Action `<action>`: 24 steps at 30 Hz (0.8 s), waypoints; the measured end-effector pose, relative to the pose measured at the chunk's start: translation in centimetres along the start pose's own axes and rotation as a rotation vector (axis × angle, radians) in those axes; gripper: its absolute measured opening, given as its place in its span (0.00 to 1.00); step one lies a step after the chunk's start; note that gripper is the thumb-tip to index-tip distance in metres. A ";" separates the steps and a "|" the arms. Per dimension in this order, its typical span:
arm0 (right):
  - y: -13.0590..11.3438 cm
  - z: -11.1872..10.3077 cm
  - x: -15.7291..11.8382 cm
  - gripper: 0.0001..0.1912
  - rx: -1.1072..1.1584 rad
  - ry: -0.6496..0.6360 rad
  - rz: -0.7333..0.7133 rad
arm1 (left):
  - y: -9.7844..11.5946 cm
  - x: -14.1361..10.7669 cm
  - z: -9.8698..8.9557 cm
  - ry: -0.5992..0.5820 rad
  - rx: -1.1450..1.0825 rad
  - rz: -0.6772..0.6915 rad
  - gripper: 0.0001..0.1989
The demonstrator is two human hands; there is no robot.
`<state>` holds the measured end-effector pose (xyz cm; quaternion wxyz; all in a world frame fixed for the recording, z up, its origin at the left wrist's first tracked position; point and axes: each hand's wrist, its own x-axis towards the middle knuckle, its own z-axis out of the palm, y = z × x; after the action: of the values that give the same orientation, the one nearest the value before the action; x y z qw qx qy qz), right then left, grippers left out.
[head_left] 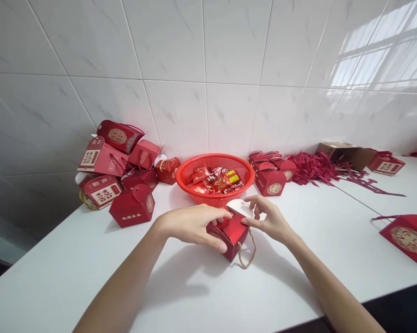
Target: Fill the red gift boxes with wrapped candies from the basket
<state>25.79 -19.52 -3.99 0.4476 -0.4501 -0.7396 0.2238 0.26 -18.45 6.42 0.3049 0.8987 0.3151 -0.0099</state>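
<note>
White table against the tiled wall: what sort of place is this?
Likely a small indoor packing corner, though home or shop I can't tell. Red gift boxes stand about the table, a plastic basket holds small wrapped packets, and dark red ribbons lie heaped nearby.

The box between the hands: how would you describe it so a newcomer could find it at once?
On the white table, find the red basket by the wall. On its near side is a red box with a tan cord loop at its right. Unlike the other boxes, it has the left hand and right hand on it.
</note>
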 end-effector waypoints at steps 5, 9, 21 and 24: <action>0.6 0.5 -0.2 0.27 -0.031 0.077 -0.012 | -0.9 0.6 -0.2 -0.015 -0.045 0.001 0.20; 0.7 0.6 -0.4 0.21 0.012 0.041 -0.041 | -1.2 1.4 0.7 0.152 0.060 -0.092 0.24; -0.3 0.2 -0.7 0.17 0.006 -0.174 -0.139 | -2.4 2.9 1.2 0.053 0.019 -0.030 0.15; 0.0 0.0 -0.5 0.19 0.018 -0.144 -0.087 | -2.5 2.9 1.2 0.053 0.027 -0.065 0.15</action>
<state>25.93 -19.98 -4.24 0.4066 -0.3960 -0.7868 0.2427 1.35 -15.91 3.46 0.2838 0.8920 0.3519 -0.0003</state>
